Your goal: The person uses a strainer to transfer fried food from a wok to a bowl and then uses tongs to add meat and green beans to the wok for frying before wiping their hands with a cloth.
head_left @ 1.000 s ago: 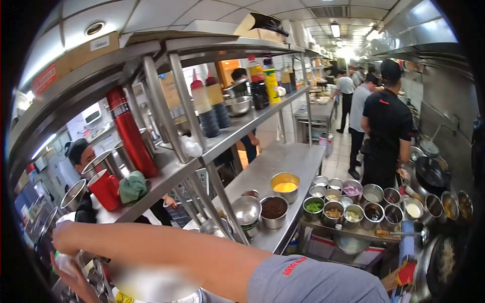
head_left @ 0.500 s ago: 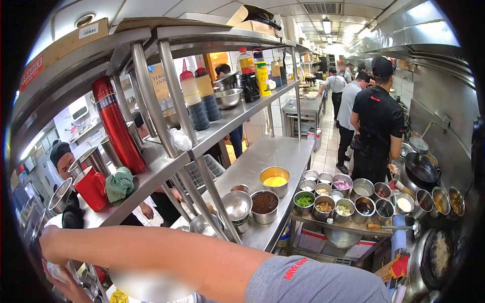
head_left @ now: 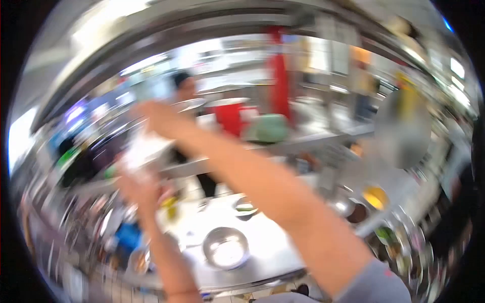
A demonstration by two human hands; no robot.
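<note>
Motion blurs the whole view. My right hand (head_left: pixel 157 119) is raised at the upper left, at the end of my outstretched arm. Just below it, my left hand (head_left: pixel 136 184) is lifted toward the same spot. Between the two lies a whitish, shiny thing (head_left: pixel 144 150), too smeared to identify; how the fingers meet it cannot be made out. Right of my hands, a red mug (head_left: pixel 230 117) and a green cloth (head_left: pixel 269 128) rest on the metal shelf. A metal bowl (head_left: pixel 226 248) stands on the bright counter below, with a smaller bowl (head_left: pixel 245 207) behind it.
A person (head_left: pixel 185 86) in a dark cap is beyond the shelf (head_left: pixel 323 135). A tall red cylinder (head_left: pixel 279 76) stands beside the cloth. At the right are a pot with yellow contents (head_left: pixel 375 197) and several metal containers. A blue item (head_left: pixel 128 236) lies lower left.
The view has swung left, so the shelf and mug now appear nearer the middle. Both forearms now show, and the whitish thing between my hands has come into clearer view.
</note>
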